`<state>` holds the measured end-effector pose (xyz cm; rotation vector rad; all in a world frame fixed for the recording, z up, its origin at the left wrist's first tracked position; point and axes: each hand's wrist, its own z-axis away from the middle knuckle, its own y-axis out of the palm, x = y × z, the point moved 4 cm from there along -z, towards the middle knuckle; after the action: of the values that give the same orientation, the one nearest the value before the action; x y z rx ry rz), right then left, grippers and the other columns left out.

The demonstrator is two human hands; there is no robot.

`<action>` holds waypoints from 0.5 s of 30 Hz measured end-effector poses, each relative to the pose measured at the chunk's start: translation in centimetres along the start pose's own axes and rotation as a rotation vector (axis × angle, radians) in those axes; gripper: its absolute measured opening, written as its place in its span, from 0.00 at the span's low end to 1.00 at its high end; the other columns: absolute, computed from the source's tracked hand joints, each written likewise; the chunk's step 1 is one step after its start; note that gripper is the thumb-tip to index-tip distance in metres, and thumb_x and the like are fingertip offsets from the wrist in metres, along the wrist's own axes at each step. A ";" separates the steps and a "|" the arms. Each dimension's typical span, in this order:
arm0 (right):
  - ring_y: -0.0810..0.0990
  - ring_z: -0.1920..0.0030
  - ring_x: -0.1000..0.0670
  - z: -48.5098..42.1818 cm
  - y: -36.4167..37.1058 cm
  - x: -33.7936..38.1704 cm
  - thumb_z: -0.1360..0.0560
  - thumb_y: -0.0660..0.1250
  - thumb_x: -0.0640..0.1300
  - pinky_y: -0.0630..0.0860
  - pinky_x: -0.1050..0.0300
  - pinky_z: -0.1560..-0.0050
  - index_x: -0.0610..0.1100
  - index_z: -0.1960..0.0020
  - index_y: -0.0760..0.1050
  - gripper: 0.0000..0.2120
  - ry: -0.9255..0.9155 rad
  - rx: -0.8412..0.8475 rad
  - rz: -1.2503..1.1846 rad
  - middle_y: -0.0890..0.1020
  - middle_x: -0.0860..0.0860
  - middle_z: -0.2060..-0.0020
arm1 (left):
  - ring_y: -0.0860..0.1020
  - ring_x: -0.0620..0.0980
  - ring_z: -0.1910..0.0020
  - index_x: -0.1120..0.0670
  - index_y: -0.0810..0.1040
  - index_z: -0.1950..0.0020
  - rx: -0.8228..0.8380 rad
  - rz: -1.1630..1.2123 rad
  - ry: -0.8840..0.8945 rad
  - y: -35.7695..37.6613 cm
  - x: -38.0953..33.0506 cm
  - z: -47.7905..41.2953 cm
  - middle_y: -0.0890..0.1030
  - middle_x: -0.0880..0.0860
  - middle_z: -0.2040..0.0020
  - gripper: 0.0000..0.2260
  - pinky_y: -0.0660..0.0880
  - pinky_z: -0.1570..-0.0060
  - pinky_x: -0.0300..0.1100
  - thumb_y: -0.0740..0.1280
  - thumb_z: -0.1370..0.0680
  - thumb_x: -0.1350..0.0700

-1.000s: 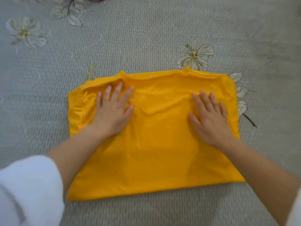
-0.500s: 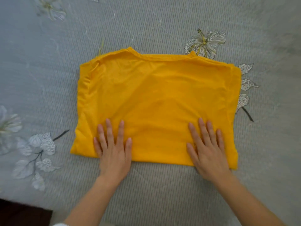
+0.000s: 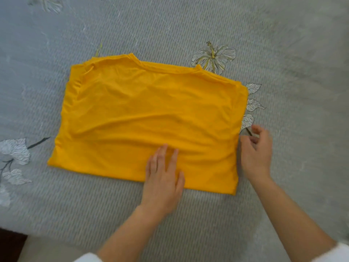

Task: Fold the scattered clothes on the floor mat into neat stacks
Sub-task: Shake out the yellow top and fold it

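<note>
A yellow shirt lies folded into a rough rectangle on the grey floor mat, neckline at the far edge. My left hand presses flat on the shirt's near edge, right of its middle, fingers straight. My right hand hovers just beside the shirt's right edge over the mat, fingers loosely curled and spread, holding nothing that I can see. Soft wrinkles run across the shirt's lower half.
The mat carries printed flowers: one behind the shirt's far right corner, leaves at the left. A dark floor strip shows at the near left past the mat's edge. No other clothes are in view.
My left hand slid right along the shirt's near edge toward the middle. My right hand came off the shirt and moved to its right edge, fingers now curled.
</note>
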<state>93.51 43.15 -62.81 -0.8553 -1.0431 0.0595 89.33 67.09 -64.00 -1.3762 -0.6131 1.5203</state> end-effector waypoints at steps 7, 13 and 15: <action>0.76 0.43 0.47 -7.3 1.3 3.1 0.28 0.72 0.50 0.76 0.48 0.43 0.43 0.32 0.66 0.29 0.223 0.149 -0.056 0.75 0.48 0.43 | 0.70 0.55 0.48 0.54 0.66 0.39 0.224 0.078 -0.064 5.6 -12.3 -2.4 0.69 0.54 0.46 0.24 0.68 0.59 0.49 0.63 0.28 0.41; 0.77 0.46 0.44 -9.2 3.0 5.1 0.33 0.77 0.45 0.77 0.45 0.46 0.40 0.35 0.69 0.31 0.375 0.197 -0.095 0.76 0.44 0.42 | 0.69 0.60 0.46 0.58 0.61 0.38 0.310 -0.077 -0.163 7.1 -14.3 -3.7 0.66 0.59 0.40 0.14 0.64 0.62 0.49 0.58 0.21 0.57; 0.77 0.47 0.44 -9.3 3.5 5.7 0.33 0.77 0.44 0.77 0.46 0.49 0.39 0.37 0.70 0.29 0.420 0.201 -0.127 0.76 0.44 0.44 | 0.72 0.58 0.47 0.59 0.62 0.38 0.310 -0.069 -0.135 6.7 -14.1 -3.8 0.68 0.60 0.41 0.11 0.67 0.62 0.47 0.56 0.20 0.61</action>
<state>104.94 42.45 -62.98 -0.5838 -0.6807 -0.1174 89.39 50.99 -64.11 -1.0147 -0.4778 1.5865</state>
